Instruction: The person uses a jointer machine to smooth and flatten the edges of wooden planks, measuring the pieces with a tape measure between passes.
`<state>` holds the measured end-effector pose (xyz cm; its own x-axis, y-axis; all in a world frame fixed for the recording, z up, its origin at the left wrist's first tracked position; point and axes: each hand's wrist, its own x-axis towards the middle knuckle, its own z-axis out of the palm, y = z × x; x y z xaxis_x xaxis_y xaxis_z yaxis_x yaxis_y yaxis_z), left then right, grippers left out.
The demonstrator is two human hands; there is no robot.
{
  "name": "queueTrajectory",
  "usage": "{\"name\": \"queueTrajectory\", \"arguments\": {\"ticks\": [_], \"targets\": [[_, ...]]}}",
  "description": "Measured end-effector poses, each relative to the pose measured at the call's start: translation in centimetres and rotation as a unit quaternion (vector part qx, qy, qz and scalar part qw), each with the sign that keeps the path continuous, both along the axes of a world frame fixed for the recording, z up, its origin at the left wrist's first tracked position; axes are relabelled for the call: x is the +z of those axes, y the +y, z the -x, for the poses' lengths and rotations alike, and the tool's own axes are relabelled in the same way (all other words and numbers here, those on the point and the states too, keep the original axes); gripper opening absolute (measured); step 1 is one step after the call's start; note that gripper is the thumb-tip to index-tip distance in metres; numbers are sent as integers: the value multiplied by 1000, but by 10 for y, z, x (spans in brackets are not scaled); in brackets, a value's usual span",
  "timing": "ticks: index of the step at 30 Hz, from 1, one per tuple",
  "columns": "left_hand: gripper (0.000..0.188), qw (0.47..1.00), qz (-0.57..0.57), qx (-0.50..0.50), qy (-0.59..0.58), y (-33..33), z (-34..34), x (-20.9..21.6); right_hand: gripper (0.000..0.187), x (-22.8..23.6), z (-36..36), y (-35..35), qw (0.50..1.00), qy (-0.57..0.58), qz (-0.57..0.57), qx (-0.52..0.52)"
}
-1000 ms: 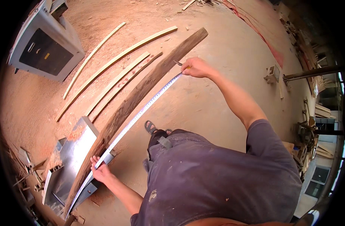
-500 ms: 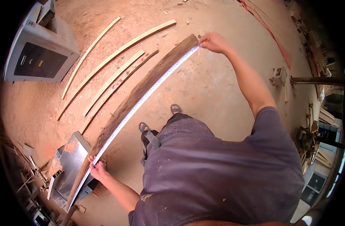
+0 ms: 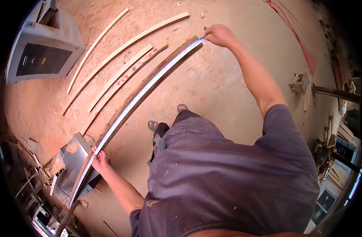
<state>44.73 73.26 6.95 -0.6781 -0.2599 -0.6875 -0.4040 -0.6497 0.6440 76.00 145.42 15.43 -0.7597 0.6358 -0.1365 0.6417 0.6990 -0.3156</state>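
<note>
Measuring tape disappears into grasping right hand; hold of left hand unclear.

From my end, marks on the tape measure are too small to read. R hand shows mostly its back, so fingertip grip's partly hidden; dark bit by it too small to ID. L hand: can't tell how its fingers sit at the wooden beam. Beam + tape cover pt of the metal table. Shirt hides most of the legs, runs off btm edge. Grey cabinet cut off up top; clutter far R too dim/blurred to sort.
</note>
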Motion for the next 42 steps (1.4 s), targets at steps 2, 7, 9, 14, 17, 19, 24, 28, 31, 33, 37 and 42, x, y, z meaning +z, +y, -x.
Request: {"name": "queueTrajectory", "arguments": {"ticks": [2, 7, 9, 14, 17, 19, 24, 28, 31, 33, 37, 42], "targets": [[41, 1000, 9, -5, -4, 0, 0, 0, 23, -6, -2, 5, 1000, 1, -2, 5], [42, 999, 40, -18, -10, 6, 2, 9, 23, -9, -4, -1, 1000, -10, 23, -16], [43, 999, 37, -33, -10, 6, 3, 9, 24, -8, -4, -3, 1000, -7, 24, -15], [43, 1000, 26, -16, 7, -2, -1, 2, 24, -1, -9, -5, 1000, 5, 19, -3], [42, 1000, -1, -1, 16, 4, -9, -1, 24, -6, -23, 4, 1000, -5, -7, 7], [42, 999, 8, 1, 31, -5, -11, -1, 25, -7, -20, 7, 1000, -29, 2, 7], [28, 991, -69, 76, 85, -106, 10, -12, 34, -26, 13, 13, 995, 18, -61, 77], [9, 980, -87, 109, 145, -143, 39, 32, 40, -4, -29, 26, 995, -58, -32, 71], [22, 969, -59, 152, 183, -214, 44, 24, 38, -9, -25, 2, 995, 4, -31, 98], [26, 962, -18, 205, 178, -293, 49, 41, 35, -19, 3, -49, 990, 29, -59, 129], [29, 943, -7, 276, 185, -425, 29, 70, 25, 3, 93, -240, 989, 12, 41, 144], [29, 925, -14, 332, 184, -531, -9, 67, 19, 2, 165, -409, 966, 14, 142, 215]]}}
